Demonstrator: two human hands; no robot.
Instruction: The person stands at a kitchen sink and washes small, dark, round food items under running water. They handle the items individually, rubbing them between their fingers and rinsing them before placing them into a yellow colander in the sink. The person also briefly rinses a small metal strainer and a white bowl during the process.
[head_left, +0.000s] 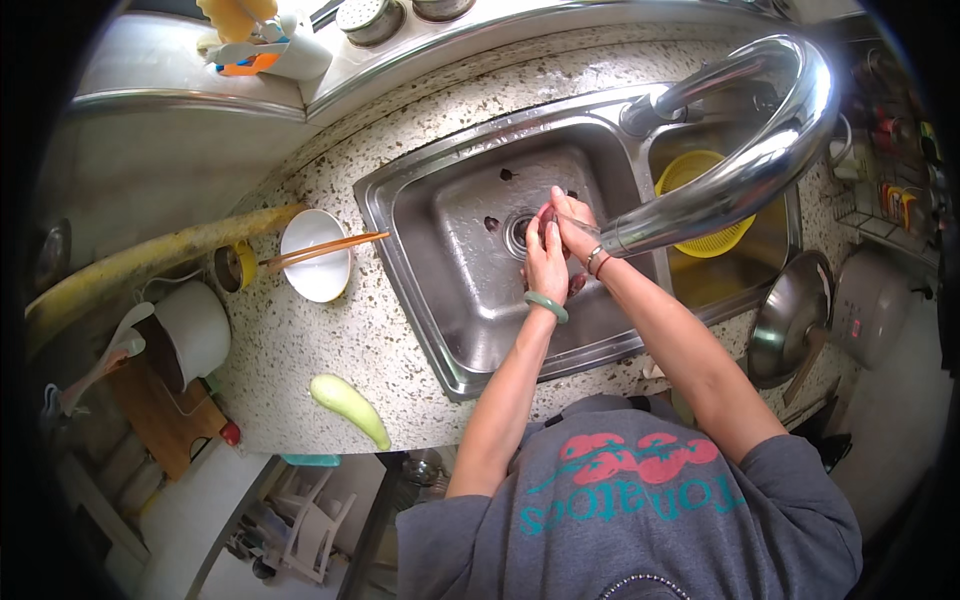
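Over the rectangular grey steel sink (450, 250), the left hand (546, 268) and right hand (578, 234) press together around a small reddish lump (545, 213), mostly hidden; it's probably light, slippery, best cradled between both palms.

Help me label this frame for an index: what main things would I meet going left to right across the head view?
Wooden board, white bowl, left hand, right hand, yellow plastic basket.
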